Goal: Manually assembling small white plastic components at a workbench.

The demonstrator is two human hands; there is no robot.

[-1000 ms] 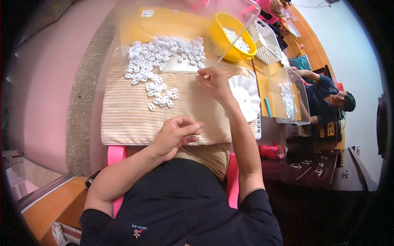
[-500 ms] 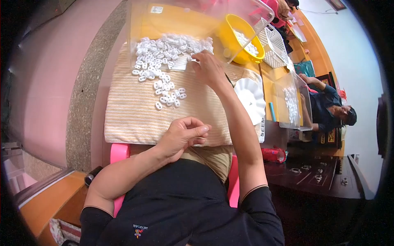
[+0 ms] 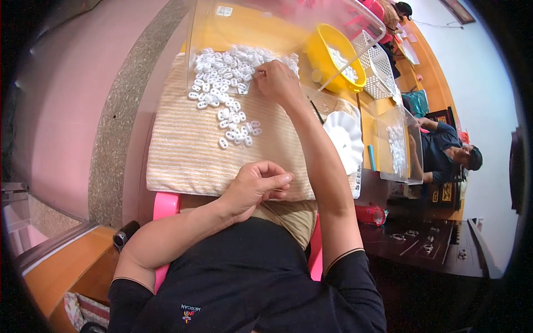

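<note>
Many small white oval pieces, each with two holes, spill from a clear plastic bin onto a striped towel. A looser group of these pieces lies nearer to me. At the right part of the pile, my right hand has its fingers bent down and closed among the pieces. Its fingertips are partly hidden. My left hand hovers over the towel's near edge, thumb and fingers pinched together. Whatever is between them, if anything, is too small to make out.
Right of my forearm lies a white scalloped dish. Beyond it stand a yellow basin with white pieces and a white perforated basket. Another person sits at the right by a second clear bin.
My right hand has moved slightly up and left relative to the pile, its fingers now over the pieces. My left hand keeps its pinch. The whole view has shifted a little.
</note>
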